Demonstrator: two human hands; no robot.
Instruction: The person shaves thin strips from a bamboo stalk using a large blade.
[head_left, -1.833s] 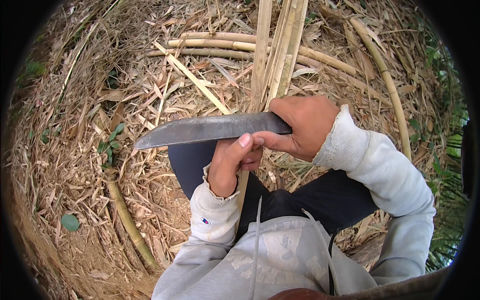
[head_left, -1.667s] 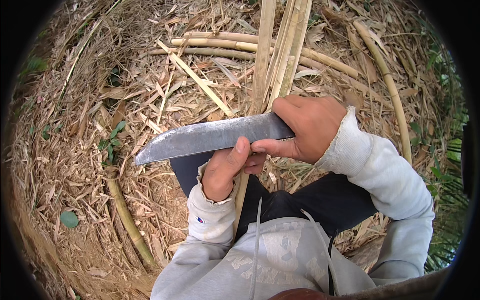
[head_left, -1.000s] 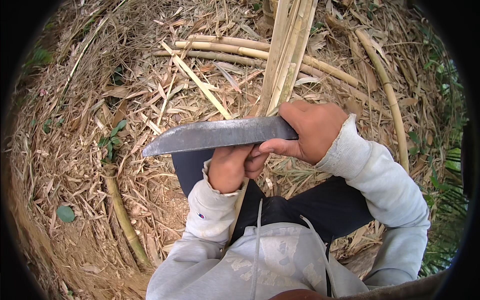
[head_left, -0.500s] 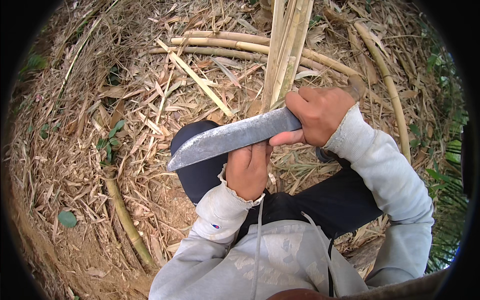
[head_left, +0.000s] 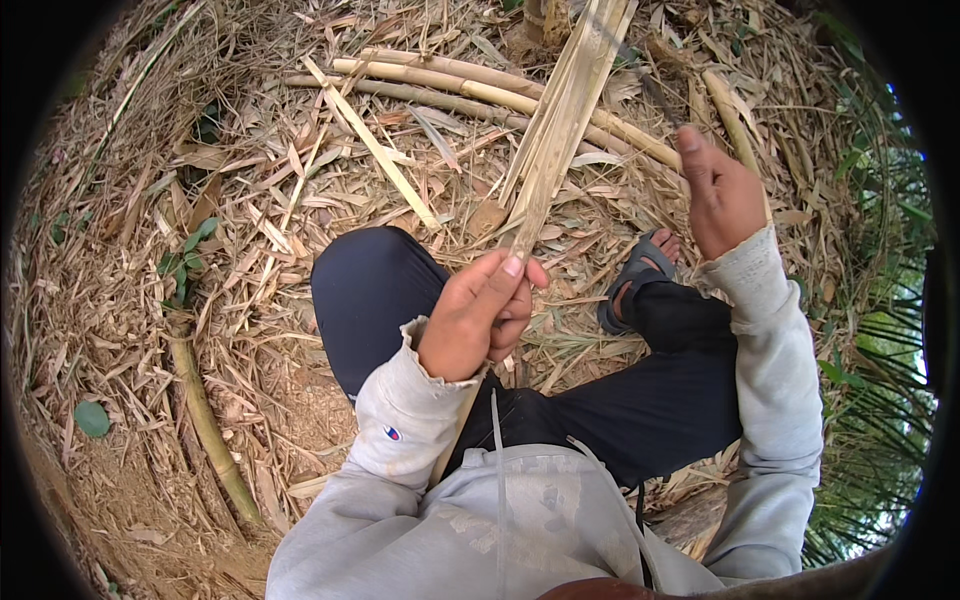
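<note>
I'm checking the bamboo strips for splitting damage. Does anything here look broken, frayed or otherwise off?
The bamboo strips in the left hand fan apart toward the top, split lengthwise, with no visible break. The right hand is lifted to the side; the dark thin thing in its grip is too blurred to judge. Nothing else stands out.

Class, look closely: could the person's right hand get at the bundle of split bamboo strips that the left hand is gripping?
Probably yes: the right hand is raised beside the bamboo strips, with only open air between them; the left hand grips them lower down.
</note>
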